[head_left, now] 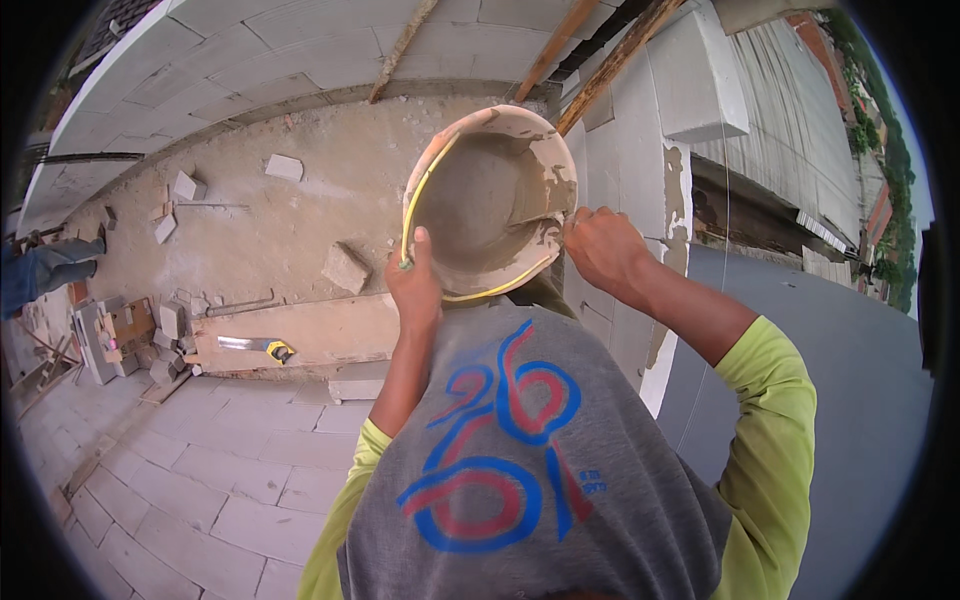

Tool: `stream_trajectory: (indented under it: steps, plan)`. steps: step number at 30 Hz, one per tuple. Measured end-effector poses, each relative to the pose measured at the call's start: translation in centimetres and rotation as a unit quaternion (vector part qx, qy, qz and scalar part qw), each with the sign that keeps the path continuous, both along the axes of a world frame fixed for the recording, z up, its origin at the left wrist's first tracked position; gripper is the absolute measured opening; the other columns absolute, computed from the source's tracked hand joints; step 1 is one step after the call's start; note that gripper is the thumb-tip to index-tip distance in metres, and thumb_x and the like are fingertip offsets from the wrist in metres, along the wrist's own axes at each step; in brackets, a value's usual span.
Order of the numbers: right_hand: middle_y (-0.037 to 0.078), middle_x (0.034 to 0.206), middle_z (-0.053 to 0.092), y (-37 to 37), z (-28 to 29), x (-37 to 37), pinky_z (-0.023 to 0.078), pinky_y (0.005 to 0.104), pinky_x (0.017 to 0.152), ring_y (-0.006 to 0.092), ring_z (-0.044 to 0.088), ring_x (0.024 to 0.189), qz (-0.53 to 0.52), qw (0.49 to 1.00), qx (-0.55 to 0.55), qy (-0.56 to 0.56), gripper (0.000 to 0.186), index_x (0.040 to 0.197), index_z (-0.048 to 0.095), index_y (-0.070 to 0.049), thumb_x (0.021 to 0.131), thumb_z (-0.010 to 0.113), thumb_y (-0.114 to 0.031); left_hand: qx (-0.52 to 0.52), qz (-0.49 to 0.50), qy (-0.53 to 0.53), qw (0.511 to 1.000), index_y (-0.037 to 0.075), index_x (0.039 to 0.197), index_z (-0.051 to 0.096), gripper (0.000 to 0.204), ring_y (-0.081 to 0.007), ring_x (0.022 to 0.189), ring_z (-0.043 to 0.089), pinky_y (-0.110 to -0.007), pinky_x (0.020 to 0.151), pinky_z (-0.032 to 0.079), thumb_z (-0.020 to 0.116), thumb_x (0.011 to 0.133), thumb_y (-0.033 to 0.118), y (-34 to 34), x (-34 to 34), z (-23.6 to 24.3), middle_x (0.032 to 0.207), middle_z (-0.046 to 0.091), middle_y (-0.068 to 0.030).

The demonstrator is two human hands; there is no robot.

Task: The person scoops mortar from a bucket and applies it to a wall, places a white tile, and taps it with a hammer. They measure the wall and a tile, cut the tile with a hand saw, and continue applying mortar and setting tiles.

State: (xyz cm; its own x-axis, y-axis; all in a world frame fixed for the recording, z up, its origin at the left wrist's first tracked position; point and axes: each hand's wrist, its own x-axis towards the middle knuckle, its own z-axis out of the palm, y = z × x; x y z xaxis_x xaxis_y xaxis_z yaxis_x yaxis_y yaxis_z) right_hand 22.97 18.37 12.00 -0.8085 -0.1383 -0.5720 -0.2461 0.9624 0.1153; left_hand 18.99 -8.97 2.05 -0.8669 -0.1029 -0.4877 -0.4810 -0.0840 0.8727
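Note:
A pale round bucket (562, 160) with wet grey mortar (470, 200) inside tilts in front of my chest. My left hand (413, 282) grips its near left rim, thumb up against the wall. Beside that thumb runs the yellow bucket handle (420, 190), whose other end shows along the near rim. At the right rim my right hand (605, 250) is closed in a fist. A thin, mortar-coated edge (543, 217) reaches from near this fist into the bucket; what the fist holds is hidden by the fingers.
A handsaw (262, 346) with a yellow handle lies on a board (340, 330) at left. Broken blocks (346, 268) litter the dusty floor. Block walls (300, 50) stand ahead, a wooden pole (620, 65) leans near the bucket, and another person's legs (60, 270) show far left.

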Motion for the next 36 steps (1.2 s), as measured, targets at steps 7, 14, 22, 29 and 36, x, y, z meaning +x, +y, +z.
stream_trajectory:
  steps: [7,14,22,29,36]
  plan:
    - [0.018,0.109,0.075,2.9,2.5,-2.5,0.064,0.0455,0.081,0.035,0.078,0.1,-0.006,0.999,-0.02,0.037,0.017,0.102,0.079,-0.001,0.092,0.068,-0.01,-0.079,-0.102,0.039,0.991,0.008,0.087,0.063,0.043,-0.0035,0.072,0.037,-0.029,0.06,0.029,0.074,0.11,0.043,0.9,-0.2,0.1,0.077,0.046,0.0102]
    - [0.017,0.106,0.074,5.2,-0.7,-1.4,0.063,0.0478,0.082,0.0358,0.076,0.099,0.023,0.996,0.076,0.05,0.016,0.102,0.078,-0.001,0.095,0.066,-0.01,-0.051,-0.084,0.056,0.994,0.006,0.088,0.065,0.042,-0.0034,0.07,0.038,-0.028,0.058,0.03,0.074,0.111,0.041,3.8,-0.2,0.2,0.079,0.049,0.0096]
    - [0.023,0.104,0.078,1.2,0.3,4.2,0.063,0.05,0.088,0.0395,0.079,0.096,-0.102,0.985,-0.119,-0.071,0.025,0.109,0.076,0.001,0.096,0.067,-0.019,-0.027,-0.066,0.032,0.997,0.007,0.094,0.067,0.037,-0.0014,0.067,0.036,-0.026,0.057,0.027,0.075,0.11,0.039,3.9,0.9,-1.1,0.077,0.045,0.0109]
    - [0.028,0.101,0.077,-1.2,-3.3,5.2,0.061,0.0534,0.086,0.0433,0.077,0.095,-0.25,0.921,-0.288,-0.077,0.032,0.118,0.074,0.001,0.101,0.059,-0.022,-0.085,-0.107,0.086,0.987,0.005,0.087,0.063,0.046,-0.0036,0.071,0.036,-0.027,0.06,0.029,0.073,0.111,0.043,5.0,1.7,-0.2,0.077,0.045,0.0085]
    - [0.003,0.084,0.066,2.2,-4.2,7.4,0.051,0.0316,0.053,0.0128,0.063,0.065,-0.54,0.597,-0.528,-0.273,0.037,0.135,0.07,-0.009,0.111,0.059,-0.036,-0.068,-0.141,0.019,0.988,0.006,0.095,0.068,0.042,-0.0056,0.074,0.044,-0.029,0.062,0.036,0.069,0.113,0.044,4.2,0.7,-2.3,0.081,0.052,0.0056]
